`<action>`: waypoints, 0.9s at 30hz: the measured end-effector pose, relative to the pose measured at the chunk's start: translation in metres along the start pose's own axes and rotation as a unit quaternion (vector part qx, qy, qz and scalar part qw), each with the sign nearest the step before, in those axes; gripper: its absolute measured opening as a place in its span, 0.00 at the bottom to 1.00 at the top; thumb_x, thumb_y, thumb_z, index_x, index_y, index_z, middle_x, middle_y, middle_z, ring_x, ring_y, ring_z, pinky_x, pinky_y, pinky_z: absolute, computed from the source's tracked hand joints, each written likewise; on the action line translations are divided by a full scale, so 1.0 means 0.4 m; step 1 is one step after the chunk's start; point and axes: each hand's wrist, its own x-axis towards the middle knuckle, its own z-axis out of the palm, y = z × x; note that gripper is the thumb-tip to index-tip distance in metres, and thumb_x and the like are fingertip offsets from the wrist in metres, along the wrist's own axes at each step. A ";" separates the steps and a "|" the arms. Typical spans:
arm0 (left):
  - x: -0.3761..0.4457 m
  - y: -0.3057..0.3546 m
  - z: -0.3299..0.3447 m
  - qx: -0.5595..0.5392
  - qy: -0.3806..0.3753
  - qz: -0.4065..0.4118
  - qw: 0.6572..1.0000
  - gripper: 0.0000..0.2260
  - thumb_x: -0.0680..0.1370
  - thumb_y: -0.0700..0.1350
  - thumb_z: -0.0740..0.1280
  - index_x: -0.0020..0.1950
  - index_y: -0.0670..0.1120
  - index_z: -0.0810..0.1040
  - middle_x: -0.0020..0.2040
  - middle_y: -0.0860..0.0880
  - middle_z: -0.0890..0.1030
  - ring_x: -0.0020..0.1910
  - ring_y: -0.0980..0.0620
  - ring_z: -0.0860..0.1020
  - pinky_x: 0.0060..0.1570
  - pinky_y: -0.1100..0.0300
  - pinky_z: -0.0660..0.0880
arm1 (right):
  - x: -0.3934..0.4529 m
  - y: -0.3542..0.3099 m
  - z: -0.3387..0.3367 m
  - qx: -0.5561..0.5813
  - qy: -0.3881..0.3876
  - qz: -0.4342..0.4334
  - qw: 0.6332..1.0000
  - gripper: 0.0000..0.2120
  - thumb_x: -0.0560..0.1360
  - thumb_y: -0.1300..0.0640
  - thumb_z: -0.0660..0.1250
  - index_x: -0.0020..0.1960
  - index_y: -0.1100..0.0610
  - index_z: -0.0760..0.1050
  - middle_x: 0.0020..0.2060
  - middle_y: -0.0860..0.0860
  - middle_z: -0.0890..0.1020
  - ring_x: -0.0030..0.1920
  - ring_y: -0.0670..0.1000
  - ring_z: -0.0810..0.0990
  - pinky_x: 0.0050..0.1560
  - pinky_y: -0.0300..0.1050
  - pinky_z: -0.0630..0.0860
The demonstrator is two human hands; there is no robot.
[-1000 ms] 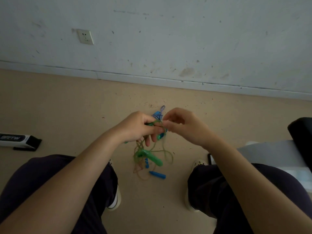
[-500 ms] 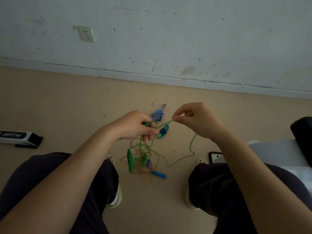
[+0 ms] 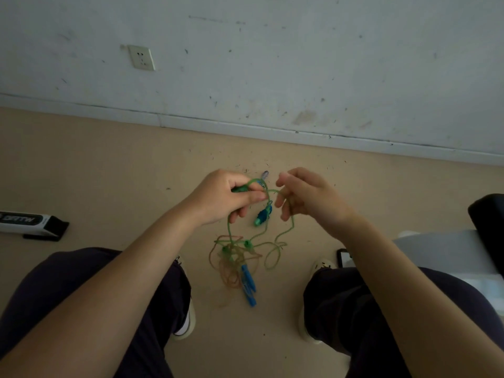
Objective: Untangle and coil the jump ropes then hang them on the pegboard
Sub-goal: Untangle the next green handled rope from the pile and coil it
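Beige speckled floor under scuffed white wall, possibly plaster.

The upper half of the frame is filled by a pale wall, scuffed and flecked with dark marks, with a brownish stain seen right of centre above the skirting. A white wall socket is mounted at upper left. A pale baseboard is run along the foot of the wall, slanting down toward the right. The floor is tan and smooth, scattered with small dark specks near the middle. A black-and-white lettered box is laid at the left edge. A pale grey surface and a dark object are seen at the right edge. Lighting is dim and even.
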 end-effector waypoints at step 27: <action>-0.004 0.002 -0.009 0.072 -0.056 -0.042 0.995 0.05 0.72 0.48 0.78 0.45 0.49 0.86 0.36 0.54 0.85 0.37 0.56 0.84 0.43 0.63 0.77 | 0.002 -0.002 0.013 -0.212 -0.048 -0.049 0.975 0.05 0.72 0.53 0.75 0.43 0.53 0.80 0.18 0.38 0.70 0.21 0.39 0.68 0.24 0.28 0.62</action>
